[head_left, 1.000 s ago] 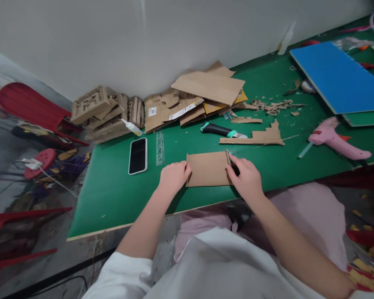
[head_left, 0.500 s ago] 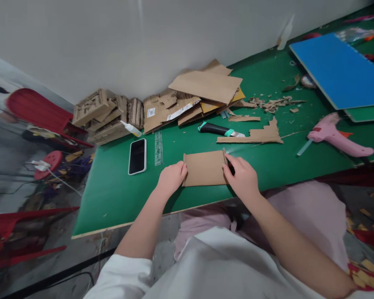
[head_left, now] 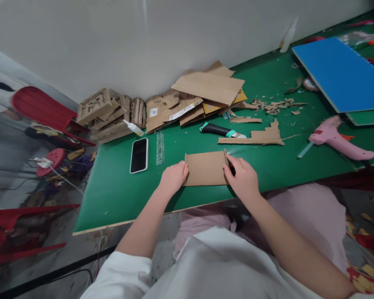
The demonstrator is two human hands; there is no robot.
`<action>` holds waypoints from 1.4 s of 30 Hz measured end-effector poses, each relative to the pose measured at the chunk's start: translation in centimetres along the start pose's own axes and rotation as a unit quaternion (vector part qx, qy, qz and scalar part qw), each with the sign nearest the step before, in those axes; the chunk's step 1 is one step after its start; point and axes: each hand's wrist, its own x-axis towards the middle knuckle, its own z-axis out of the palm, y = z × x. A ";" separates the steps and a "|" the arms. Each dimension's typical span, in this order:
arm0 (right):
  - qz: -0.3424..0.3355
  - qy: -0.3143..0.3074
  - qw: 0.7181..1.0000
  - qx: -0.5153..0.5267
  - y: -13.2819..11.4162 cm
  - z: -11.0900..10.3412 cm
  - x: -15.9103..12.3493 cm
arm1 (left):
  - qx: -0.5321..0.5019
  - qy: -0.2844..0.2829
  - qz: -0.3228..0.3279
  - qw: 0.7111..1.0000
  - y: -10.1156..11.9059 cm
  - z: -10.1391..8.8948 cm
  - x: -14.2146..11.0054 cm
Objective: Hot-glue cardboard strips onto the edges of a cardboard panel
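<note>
A rectangular brown cardboard piece [head_left: 206,168] with narrow raised strips along its left and right edges lies near the front of the green table [head_left: 118,199]. My left hand [head_left: 173,177] is closed on its left edge, thumb and fingers pressed against the strip. At the opposite edge, my right hand [head_left: 242,176] grips the other strip between thumb and fingers. Behind the piece lie a black and teal utility knife [head_left: 218,130] with its blade out and a stepped cardboard offcut [head_left: 264,135]. A clear stencil ruler [head_left: 160,148] is left of it.
A phone [head_left: 139,155] lies at the left. Against the wall are stacked cardboard constructions [head_left: 104,112], a glue bottle [head_left: 134,128] and cardboard sheets [head_left: 208,87]. Rightward are cardboard scraps [head_left: 272,106], a pink glue gun [head_left: 339,139] and a blue board [head_left: 343,74]. A red chair [head_left: 43,108] stands beyond the table.
The view has shifted slightly, so the surroundings sit a little further right. Both hands keep their hold on the cardboard piece, which stays in nearly the same place.
</note>
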 end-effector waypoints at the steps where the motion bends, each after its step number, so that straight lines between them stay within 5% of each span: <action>1: 0.001 -0.003 1.000 0.002 0.0 0.0 0.0 | -0.002 0.000 -0.001 1.000 0.0 0.0 0.0; 13: 0.019 -0.050 0.998 0.041 0.4 -1.4 -0.3 | -0.092 0.039 -0.044 0.994 -0.3 0.2 -1.2; 20: 0.063 -0.086 0.994 0.008 0.3 -2.3 0.1 | -0.291 0.153 -0.080 0.941 -0.1 1.5 -2.1; 32: 0.061 -0.085 0.994 -0.020 0.1 -2.1 0.5 | -0.340 0.184 -0.092 0.918 -0.1 2.7 -2.2; 36: -0.024 -0.049 0.999 0.000 -0.2 -1.9 1.3 | -0.299 0.243 -0.022 0.923 0.2 2.2 -1.7; 39: -0.069 -0.114 0.991 -0.023 -0.9 -1.1 1.6 | -0.223 0.207 0.062 0.951 0.8 2.0 -1.1; 42: -0.050 -0.165 0.984 -0.044 -1.5 -0.2 1.5 | -0.189 0.158 0.078 0.966 1.5 2.2 -0.6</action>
